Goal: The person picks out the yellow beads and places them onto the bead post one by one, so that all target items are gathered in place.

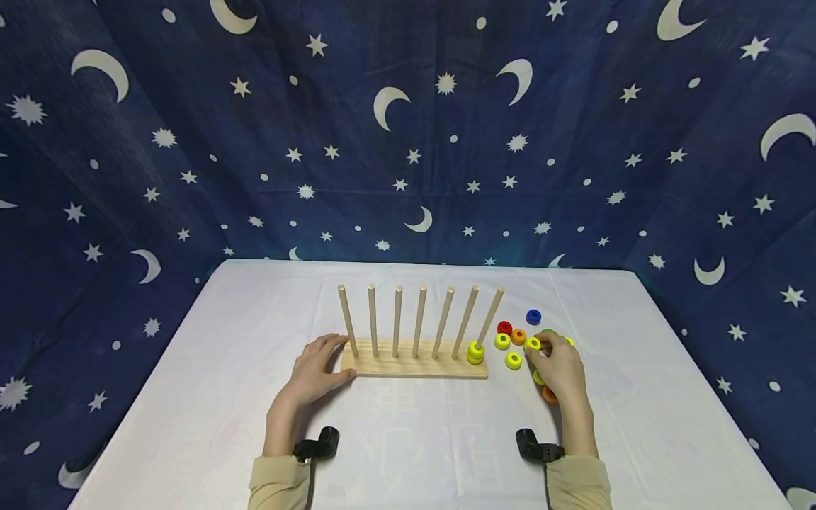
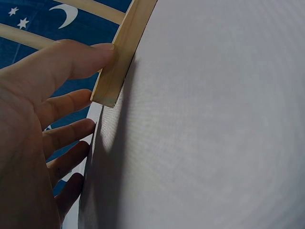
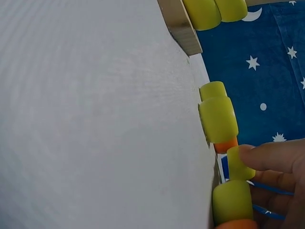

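Observation:
A wooden peg board (image 1: 408,366) with a row of several upright pegs stands on the table. Two yellow rings (image 1: 474,356) are stacked on its rightmost peg. My left hand (image 1: 314,372) holds the board's left end, thumb at the front edge and forefinger at the back; the left wrist view has the thumb (image 2: 90,59) on the wood. Right of the board, my right hand (image 1: 559,365) pinches a yellow ring (image 1: 533,344) between thumb and fingers. In the right wrist view this held ring (image 3: 239,163) appears close over the table among other rings.
Around the right hand lie loose rings: a blue ring (image 1: 533,316), a red ring (image 1: 504,327), an orange ring (image 1: 518,337) and several yellow ones, such as this yellow ring (image 1: 513,360). A white cloth covers the table (image 1: 191,397). A dark blue star-patterned curtain (image 1: 357,184) hangs behind.

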Demonstrator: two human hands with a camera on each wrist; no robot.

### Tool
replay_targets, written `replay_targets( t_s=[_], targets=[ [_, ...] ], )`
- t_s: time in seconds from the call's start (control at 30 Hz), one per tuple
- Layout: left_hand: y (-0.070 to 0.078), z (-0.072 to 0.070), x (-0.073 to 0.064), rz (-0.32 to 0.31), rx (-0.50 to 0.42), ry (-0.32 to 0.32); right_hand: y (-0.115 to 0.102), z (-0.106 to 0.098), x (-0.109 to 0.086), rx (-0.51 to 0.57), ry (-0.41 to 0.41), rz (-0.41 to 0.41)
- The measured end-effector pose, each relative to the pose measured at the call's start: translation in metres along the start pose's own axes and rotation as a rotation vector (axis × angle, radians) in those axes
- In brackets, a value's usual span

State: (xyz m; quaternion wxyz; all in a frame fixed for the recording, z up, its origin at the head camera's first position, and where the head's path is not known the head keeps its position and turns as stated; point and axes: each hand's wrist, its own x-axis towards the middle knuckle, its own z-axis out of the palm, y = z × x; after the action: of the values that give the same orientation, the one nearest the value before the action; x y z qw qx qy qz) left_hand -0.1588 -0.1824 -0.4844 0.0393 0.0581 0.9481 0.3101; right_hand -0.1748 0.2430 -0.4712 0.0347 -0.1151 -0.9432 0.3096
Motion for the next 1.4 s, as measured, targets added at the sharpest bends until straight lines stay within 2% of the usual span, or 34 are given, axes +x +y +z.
replay_targets(
  t_s=[0.27, 0.57, 0.9, 1.17, 1.4],
  targets=[
    [0.0, 0.0, 0.0, -0.001, 0.003, -0.001, -0.003, -0.001, 0.0, 0.049, 0.04, 0.059],
    [0.001, 0.0, 0.0, -0.003, 0.002, -0.002, -0.012, -0.009, -0.004, 0.075, 0.042, 0.065],
    [0.0, 0.0, 0.0, 0.01, 0.004, 0.002, -0.018, -0.019, -0.006, 0.079, 0.055, 0.059],
    [0.001, -0.001, -0.001, 0.012, 0.002, 0.004, -0.029, -0.026, -0.011, 0.1, 0.115, 0.048],
    [0.003, -0.002, -0.001, 0.008, 0.0, 0.004, -0.04, -0.034, -0.017, 0.147, 0.173, -0.002]
  ],
)
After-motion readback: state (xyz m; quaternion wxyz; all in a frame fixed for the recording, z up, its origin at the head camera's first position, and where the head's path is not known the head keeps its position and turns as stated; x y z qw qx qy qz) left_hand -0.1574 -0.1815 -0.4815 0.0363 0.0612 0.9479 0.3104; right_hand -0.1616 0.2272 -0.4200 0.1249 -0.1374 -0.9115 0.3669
